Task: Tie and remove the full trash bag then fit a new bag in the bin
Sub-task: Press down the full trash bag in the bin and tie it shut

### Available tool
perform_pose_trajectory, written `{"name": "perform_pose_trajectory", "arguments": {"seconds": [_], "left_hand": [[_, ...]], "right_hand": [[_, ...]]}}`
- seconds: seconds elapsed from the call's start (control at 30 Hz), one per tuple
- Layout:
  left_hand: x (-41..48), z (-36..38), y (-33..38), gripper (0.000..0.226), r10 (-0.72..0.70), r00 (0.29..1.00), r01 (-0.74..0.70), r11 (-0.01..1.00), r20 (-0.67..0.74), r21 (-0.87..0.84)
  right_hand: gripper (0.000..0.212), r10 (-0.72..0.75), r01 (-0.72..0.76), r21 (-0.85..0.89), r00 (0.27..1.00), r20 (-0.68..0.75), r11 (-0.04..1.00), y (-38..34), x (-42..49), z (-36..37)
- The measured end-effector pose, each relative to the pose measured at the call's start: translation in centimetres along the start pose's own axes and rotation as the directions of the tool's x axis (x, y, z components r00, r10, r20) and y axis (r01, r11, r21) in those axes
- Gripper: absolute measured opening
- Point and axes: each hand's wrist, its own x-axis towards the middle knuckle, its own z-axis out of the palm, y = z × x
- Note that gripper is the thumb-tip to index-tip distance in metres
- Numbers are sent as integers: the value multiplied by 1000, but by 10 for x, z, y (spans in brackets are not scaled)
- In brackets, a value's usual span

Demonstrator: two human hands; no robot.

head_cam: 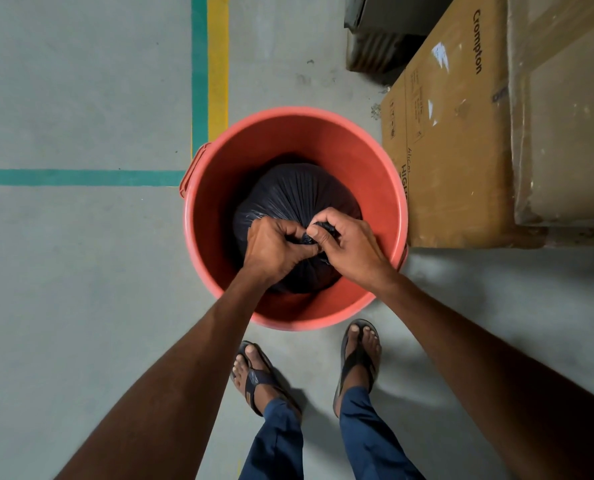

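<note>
The bag [295, 195] neck is pinched between the curled fingers of the left hand [276, 251] and right hand [349, 247], inside the bin [219, 161]; room is left all round it, with boxes [455, 133] beside the bin.

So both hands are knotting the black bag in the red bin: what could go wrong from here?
The left hand and right hand pinch only a short gathered neck of the bag; it might slip loose or tear. The bag sits deep in the bin, so lifting it by that neck could strain the plastic.
</note>
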Motion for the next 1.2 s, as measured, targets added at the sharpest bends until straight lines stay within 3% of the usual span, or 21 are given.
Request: {"name": "perform_pose_trajectory", "arguments": {"seconds": [0.23, 0.4, 0.57, 0.73, 0.97, 1.2], "left_hand": [[-4, 1, 6, 22, 39, 998, -41, 997, 44, 59], [-8, 11, 5, 13, 93, 995, -100, 975, 46, 199], [-12, 20, 6, 8, 188, 982, -191, 959, 33, 210], [-10, 20, 6, 26, 85, 996, -80, 980, -18, 182], [-9, 16, 4, 24, 2, 998, 10, 979, -55, 206], [-5, 17, 3, 16, 87, 992, -78, 993, -95, 91]], "right_hand": [[15, 130, -130, -1, 991, 42, 992, 2, 0, 3], [15, 192, -191, 38, 981, -18, 981, 2, -2, 9], [10, 240, -227, 137, 966, -91, 964, 8, -8, 12], [16, 216, -197, 181, 972, -93, 964, 10, -12, 13], [14, 149, -132, 124, 980, -133, 983, 8, -22, 12], [9, 94, -86, 103, 992, -81, 991, 5, -17, 6]]}}
